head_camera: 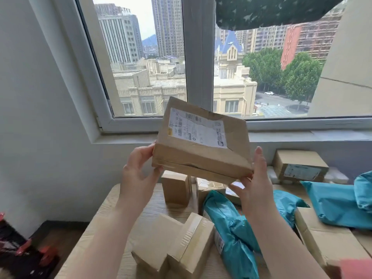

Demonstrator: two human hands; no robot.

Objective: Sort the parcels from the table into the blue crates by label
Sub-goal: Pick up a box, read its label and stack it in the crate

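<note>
Head view. A flat cardboard parcel [201, 137] is held up in front of the window [181, 57], above the table [112, 208], with its white shipping label [196, 127] tilted toward the person. The left hand [138, 174] grips the parcel's lower left corner, thumb on the near edge and fingers behind. The right hand [255, 184] supports the lower right corner, its fingers lying fairly straight along the side and the thumb under the edge. Judged from this pose, the step in hand is reading the label.

Below the held parcel, the table carries many unsorted items: a small upright box [176, 187], two taped boxes [177, 244] at the near edge, crumpled teal mailer bags [233, 228] to their right, a further labelled box [300, 165] toward the wall under the window, and a larger carton [322, 236] at the right. No blue crates are in view, so what has been sorted cannot be told; most of the work appears to remain.
</note>
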